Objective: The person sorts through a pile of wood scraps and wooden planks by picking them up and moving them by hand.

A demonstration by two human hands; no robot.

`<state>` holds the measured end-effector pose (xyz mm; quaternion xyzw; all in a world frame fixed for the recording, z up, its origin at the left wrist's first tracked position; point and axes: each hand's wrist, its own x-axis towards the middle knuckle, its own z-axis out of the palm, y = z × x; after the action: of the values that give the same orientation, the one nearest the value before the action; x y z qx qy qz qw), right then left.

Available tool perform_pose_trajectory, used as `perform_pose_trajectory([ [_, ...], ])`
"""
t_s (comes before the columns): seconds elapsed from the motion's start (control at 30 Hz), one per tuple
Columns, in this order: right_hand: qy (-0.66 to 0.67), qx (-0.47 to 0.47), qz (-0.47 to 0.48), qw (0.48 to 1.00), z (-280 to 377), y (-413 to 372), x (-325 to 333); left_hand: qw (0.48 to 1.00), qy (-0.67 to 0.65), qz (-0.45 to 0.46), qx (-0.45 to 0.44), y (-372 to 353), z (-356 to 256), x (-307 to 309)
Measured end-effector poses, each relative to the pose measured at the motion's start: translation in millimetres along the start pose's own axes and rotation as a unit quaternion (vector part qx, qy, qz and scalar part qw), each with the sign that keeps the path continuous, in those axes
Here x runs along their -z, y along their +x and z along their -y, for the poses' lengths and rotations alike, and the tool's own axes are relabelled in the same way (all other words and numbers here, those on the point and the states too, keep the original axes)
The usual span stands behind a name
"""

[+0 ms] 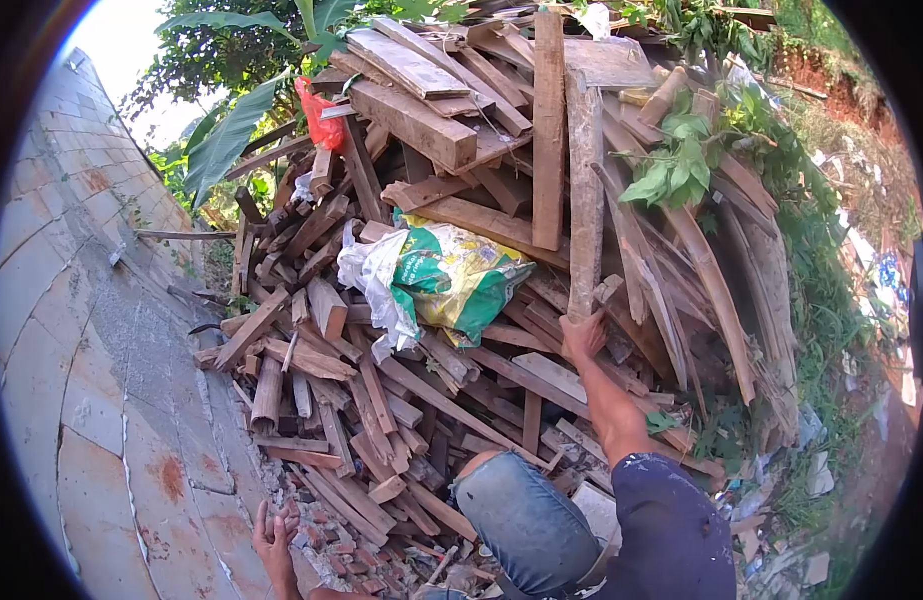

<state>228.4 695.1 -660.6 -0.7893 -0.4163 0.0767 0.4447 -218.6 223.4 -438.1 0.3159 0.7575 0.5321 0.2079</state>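
Observation:
My right hand (583, 336) is closed around the lower end of a long, rough wooden plank (584, 190), which stands nearly upright against the woodpile. Just left of it, another upright board (547, 130) leans on the pile. A crumpled green, yellow and white plastic sack (446, 275) lies on the wood, left of my right hand. Low on the left, my left hand (273, 538) is held palm up with loosely bent fingers apart and nothing in it. Below that hand are broken brick pieces (351, 560).
A large heap of loose boards and offcuts (411, 120) fills the middle. The sloping tiled surface (121, 400) runs along the left. A red plastic bag (321, 115) hangs near the top. Leafy branches (681, 165) and scattered litter lie on the right. My bent knee (526, 520) is close to the pile.

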Motion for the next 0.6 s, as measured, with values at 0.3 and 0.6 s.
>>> perform_pose_trajectory([
  [0.3, 0.171, 0.051, 0.105, 0.978, -33.3, -117.6, 138.5, 0.993, -0.052, 0.105, 0.003, 40.0, 27.8, -72.4],
  [0.6, 0.102, 0.191, 0.329, 0.919, -63.1, -145.1, 237.4, 0.977, -0.086, 0.196, -0.018, 58.9, 31.9, -112.9],
])
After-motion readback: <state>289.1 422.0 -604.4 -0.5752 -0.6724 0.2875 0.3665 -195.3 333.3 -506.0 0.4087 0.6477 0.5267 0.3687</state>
